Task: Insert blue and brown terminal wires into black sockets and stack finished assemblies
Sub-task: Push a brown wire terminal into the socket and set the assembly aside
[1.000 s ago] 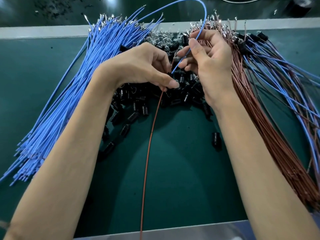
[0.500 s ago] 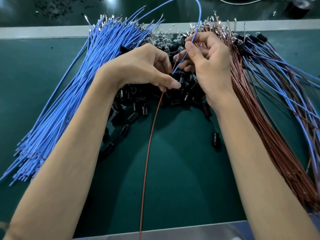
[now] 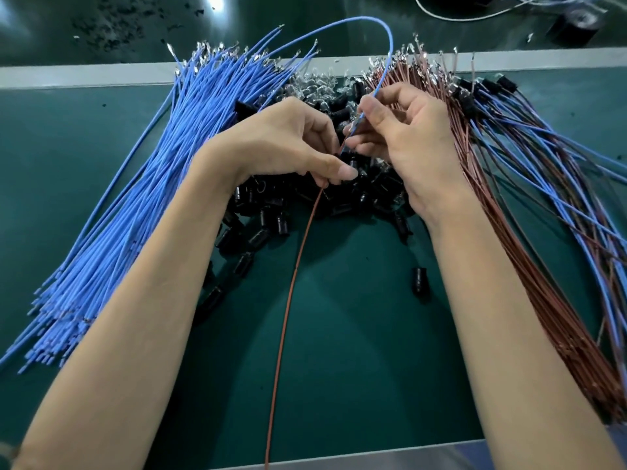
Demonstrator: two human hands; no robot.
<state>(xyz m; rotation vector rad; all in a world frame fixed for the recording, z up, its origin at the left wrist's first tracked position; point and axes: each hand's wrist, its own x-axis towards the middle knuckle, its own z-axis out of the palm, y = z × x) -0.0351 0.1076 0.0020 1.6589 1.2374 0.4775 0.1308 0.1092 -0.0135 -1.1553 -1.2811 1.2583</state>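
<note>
My left hand (image 3: 288, 147) pinches a black socket, mostly hidden under its fingers, with a brown wire (image 3: 288, 317) trailing from it toward me. My right hand (image 3: 403, 130) pinches a single blue wire (image 3: 366, 22) near its terminal end, which points down at the socket between the two hands. That wire loops up and back over the far edge. A heap of loose black sockets (image 3: 271, 222) lies under and between both hands. Whether the blue terminal is inside the socket is hidden by my fingers.
A thick bundle of blue wires (image 3: 135, 215) fans across the left of the green mat (image 3: 356, 368). Brown wires (image 3: 543, 300) lie along the right, with finished blue-and-brown assemblies (image 3: 549, 154) stacked beyond them. One stray socket (image 3: 420, 279) sits alone. A black roll (image 3: 576, 23) stands far right.
My right hand has drawn the blue wire's end down and closer to the socket in my left hand. The loop of blue wire has shifted slightly. My left hand has stayed put.
</note>
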